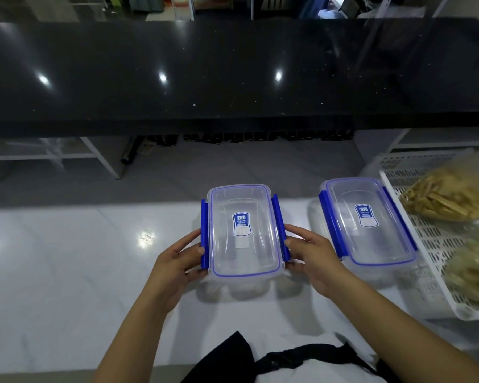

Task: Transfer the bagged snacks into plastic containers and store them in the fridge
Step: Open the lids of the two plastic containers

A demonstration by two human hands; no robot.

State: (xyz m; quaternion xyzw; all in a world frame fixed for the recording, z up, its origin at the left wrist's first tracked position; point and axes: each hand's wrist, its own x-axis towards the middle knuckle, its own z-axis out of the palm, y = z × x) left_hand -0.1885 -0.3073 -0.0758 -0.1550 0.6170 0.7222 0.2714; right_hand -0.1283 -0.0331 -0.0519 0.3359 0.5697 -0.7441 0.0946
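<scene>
A clear plastic container with blue side latches and a lid with a blue label stands on the white counter in front of me. My left hand grips its left latch and my right hand grips its right latch. To the right stands a second container of the same kind, lid on, untouched. Two clear bags of snacks lie in a white tray at the right: a bag of yellow sticks at the back and a paler bag in front.
The white perforated tray sits at the counter's right edge. The white counter stretches to the left. A black raised countertop runs across behind it, with a gap and shelves beneath. A black strap hangs at my chest.
</scene>
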